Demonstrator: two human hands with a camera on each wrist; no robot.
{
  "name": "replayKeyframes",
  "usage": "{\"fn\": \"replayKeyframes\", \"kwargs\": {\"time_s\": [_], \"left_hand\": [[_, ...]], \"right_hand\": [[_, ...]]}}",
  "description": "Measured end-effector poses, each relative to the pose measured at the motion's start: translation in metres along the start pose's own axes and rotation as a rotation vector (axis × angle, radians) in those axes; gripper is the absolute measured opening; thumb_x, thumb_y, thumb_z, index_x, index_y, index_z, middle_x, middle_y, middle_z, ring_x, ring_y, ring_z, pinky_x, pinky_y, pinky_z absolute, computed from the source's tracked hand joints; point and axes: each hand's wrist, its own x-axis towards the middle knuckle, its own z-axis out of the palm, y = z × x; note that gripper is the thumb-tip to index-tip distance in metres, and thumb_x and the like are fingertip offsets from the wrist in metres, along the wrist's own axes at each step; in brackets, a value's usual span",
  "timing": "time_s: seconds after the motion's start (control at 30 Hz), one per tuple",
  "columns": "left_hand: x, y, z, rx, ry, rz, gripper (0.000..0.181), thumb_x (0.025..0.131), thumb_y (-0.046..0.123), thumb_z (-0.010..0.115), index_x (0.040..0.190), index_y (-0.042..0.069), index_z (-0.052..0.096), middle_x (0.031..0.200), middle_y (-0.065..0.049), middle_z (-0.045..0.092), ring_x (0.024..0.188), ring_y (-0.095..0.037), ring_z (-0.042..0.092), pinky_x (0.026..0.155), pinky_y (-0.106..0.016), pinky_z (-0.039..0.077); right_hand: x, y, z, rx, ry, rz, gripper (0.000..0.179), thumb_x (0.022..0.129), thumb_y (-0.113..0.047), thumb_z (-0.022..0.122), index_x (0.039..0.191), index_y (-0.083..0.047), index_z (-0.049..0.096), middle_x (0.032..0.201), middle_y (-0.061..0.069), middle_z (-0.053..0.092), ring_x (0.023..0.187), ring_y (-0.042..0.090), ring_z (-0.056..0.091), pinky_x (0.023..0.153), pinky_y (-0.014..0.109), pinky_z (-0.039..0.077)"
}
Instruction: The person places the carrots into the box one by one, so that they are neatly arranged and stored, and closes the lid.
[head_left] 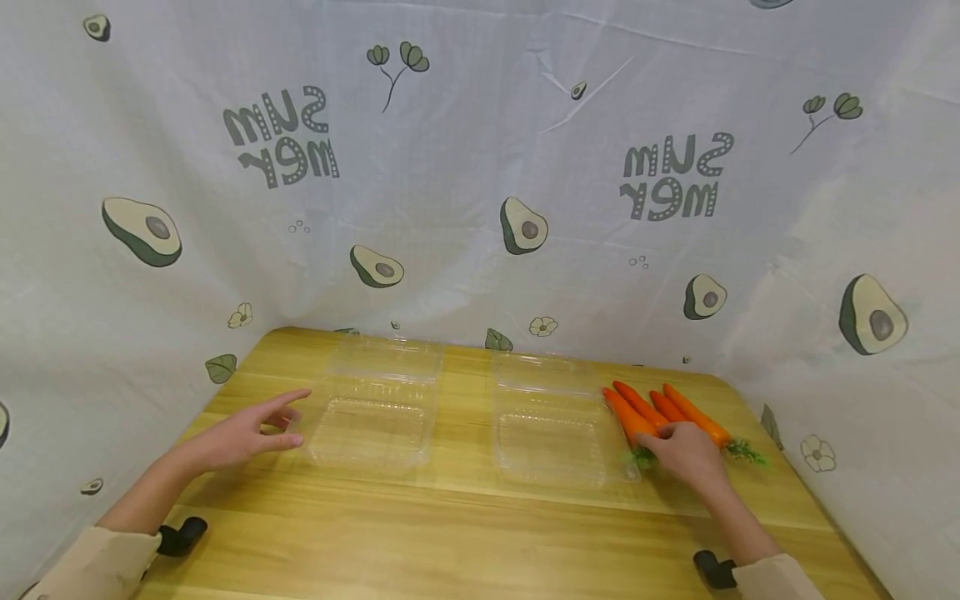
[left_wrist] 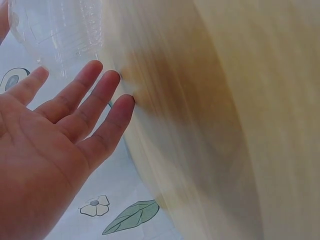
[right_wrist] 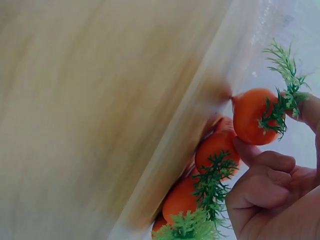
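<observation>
Right of the right clear container [head_left: 551, 446], the right hand [head_left: 686, 454] pinches the nearest carrot [head_left: 628, 414]; three more carrots [head_left: 667, 407] lie farther right of it; left of it, past the other container [head_left: 367, 429], the left hand [head_left: 240, 433] spreads its fingers, empty.

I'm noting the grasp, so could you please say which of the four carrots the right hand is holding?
The leftmost carrot in the head view: the right hand pinches it, while the other three carrots lie ungripped to its right.
</observation>
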Motion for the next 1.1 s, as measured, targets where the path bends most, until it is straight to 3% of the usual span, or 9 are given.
{"fn": "replayKeyframes", "kwargs": {"time_s": [0.23, 0.37, 0.53, 0.7, 0.83, 1.1], "left_hand": [[-0.001, 0.001, -0.001, 0.0, -0.005, -0.001, 0.074, 0.1, 0.026, 0.063, 0.159, 0.005, 0.023, 0.139, -0.026, 0.052, 0.126, -0.042, 0.052, 0.098, -0.058, 0.047], [-0.001, 0.002, -0.002, -0.001, -0.004, 0.0, 0.074, 0.1, 0.026, 0.063, 0.16, 0.006, 0.023, 0.139, -0.026, 0.052, 0.126, -0.043, 0.052, 0.098, -0.058, 0.047], [-0.002, 0.004, -0.003, 0.001, -0.008, -0.016, 0.074, 0.1, 0.027, 0.063, 0.159, 0.005, 0.023, 0.139, -0.027, 0.052, 0.127, -0.043, 0.051, 0.097, -0.057, 0.048], [-0.001, 0.003, -0.003, 0.004, -0.008, -0.03, 0.074, 0.101, 0.028, 0.062, 0.16, 0.005, 0.023, 0.14, -0.028, 0.051, 0.127, -0.044, 0.051, 0.097, -0.056, 0.049], [-0.001, 0.0, -0.003, 0.004, -0.005, -0.032, 0.073, 0.102, 0.029, 0.06, 0.16, 0.007, 0.022, 0.141, -0.029, 0.05, 0.129, -0.045, 0.049, 0.099, -0.059, 0.046], [0.0, -0.001, -0.001, -0.003, -0.028, -0.024, 0.073, 0.102, 0.03, 0.06, 0.16, 0.005, 0.021, 0.141, -0.029, 0.05, 0.13, -0.046, 0.049, 0.098, -0.058, 0.047]], "right_hand": [[0.0, 0.001, -0.005, 0.022, -0.023, 0.023, 0.049, 0.094, -0.045, 0.064, 0.097, 0.003, 0.071, 0.069, 0.004, 0.06, 0.064, 0.019, 0.052, 0.057, 0.033, 0.04], [0.001, 0.001, -0.008, 0.017, 0.0, 0.03, 0.054, 0.094, -0.046, 0.064, 0.099, 0.007, 0.071, 0.076, 0.009, 0.067, 0.065, 0.02, 0.055, 0.058, 0.033, 0.042], [0.002, 0.0, -0.012, 0.026, 0.014, 0.035, 0.052, 0.094, -0.045, 0.064, 0.094, 0.007, 0.07, 0.077, 0.012, 0.067, 0.064, 0.022, 0.054, 0.057, 0.032, 0.039], [0.003, -0.001, -0.018, 0.026, 0.04, 0.013, 0.057, 0.095, -0.047, 0.063, 0.103, 0.009, 0.072, 0.105, 0.029, 0.07, 0.082, 0.035, 0.065, 0.07, 0.042, 0.05], [0.002, -0.002, -0.021, 0.022, 0.044, 0.013, 0.063, 0.096, -0.05, 0.061, 0.11, 0.01, 0.07, 0.117, 0.034, 0.066, 0.095, 0.043, 0.065, 0.079, 0.05, 0.051], [0.004, -0.002, -0.028, 0.032, 0.025, 0.023, 0.075, 0.097, -0.054, 0.056, 0.125, 0.016, 0.061, 0.12, 0.036, 0.063, 0.085, 0.032, 0.063, 0.069, 0.038, 0.049]]}}
